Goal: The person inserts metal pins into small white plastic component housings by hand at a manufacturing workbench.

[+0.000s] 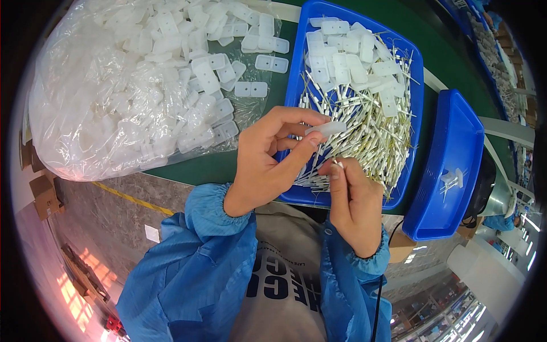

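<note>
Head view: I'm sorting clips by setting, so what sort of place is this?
Probably a factory assembly line: a bulk bag of white plastic pads, a blue tray of small wire parts, a green bench.

Bag blocks left; tray wall hems right.

A dark green surface fills the upper middle, running off toward 1 o'clock. Below its edge lies a grey mottled floor crossed by a yellow line at 8 o'clock. Brown cardboard boxes sit at 9 o'clock. Warm reddish light patches fall on the floor at 7 o'clock, and bright strip lights glare at 4 o'clock.
</note>
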The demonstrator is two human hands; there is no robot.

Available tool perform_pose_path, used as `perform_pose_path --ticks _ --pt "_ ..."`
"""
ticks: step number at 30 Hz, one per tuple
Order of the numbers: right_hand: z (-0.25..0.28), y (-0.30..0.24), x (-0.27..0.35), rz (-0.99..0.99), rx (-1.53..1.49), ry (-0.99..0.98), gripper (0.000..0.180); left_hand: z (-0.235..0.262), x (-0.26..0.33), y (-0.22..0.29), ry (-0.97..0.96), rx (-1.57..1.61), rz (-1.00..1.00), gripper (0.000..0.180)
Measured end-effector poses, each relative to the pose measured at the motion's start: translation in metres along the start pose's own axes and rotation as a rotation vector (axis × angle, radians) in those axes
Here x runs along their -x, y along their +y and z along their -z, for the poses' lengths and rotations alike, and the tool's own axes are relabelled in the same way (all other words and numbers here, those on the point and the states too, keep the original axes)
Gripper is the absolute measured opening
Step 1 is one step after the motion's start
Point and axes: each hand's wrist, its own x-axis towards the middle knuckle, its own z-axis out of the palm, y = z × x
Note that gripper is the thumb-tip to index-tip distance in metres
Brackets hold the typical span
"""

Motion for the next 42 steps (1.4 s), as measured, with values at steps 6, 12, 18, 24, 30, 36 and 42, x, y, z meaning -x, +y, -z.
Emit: perform_pose_path --ticks 6,12,18,24,30,36,42 --pt "0.005 0.003 0.0 0.036 -0.059 -0.023 0.01 0.004 0.001 0.004 -0.075 -0.043 0.035 0.021" --pt "0.007 0.0 0.001 -0.035 -0.076 0.082 0.009 0.003 0.001 0.007 -0.071 -0.03 0.055 0.021" --pt "-0.002 -0.001 0.001 0.074 -0.044 0.017 0.005 0.002 0.0 0.002 -0.042 0.031 -0.008 0.02" --pt "0.009 -0.001 0.0 0.035 -0.094 -0.052 0.007 0.003 0.0 0.004 -0.041 0.038 0.023 0.021" --pt "0.008 0.002 -0.002 0.056 -0.132 -0.056 0.01 0.006 0.003 -0.001 -0.034 0.078 0.034 0.021" --pt "0.005 -0.002 -0.005 0.003 -0.05 -0.017 0.009 0.005 0.002 0.005 -0.079 0.023 0.068 0.02" --pt "-0.002 -0.003 -0.007 0.069 -0.039 -0.062 0.005 0.007 0.002 0.004 -0.099 -0.016 0.04 0.019"
